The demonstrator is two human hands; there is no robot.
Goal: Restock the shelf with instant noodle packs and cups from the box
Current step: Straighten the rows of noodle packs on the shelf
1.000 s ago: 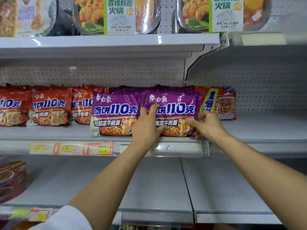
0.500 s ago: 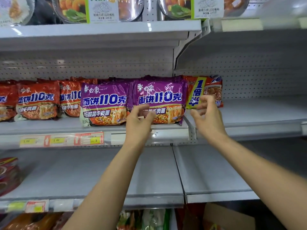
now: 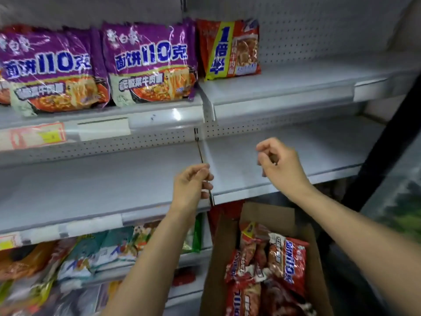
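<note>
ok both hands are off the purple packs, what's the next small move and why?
Probably lower the right hand into the open cardboard box and take one of the red instant noodle packs. Both it and the left hand hold nothing, the box sits below the right arm, and the grey shelf board right of the orange-and-yellow noodle pack has room.

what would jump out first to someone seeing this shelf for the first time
Two purple noodle packs stand side by side on the upper shelf, with a red and yellow pack to their right. Both empty hands, left hand and right hand, hover above the open cardboard box of red noodle packs at lower right.
</note>
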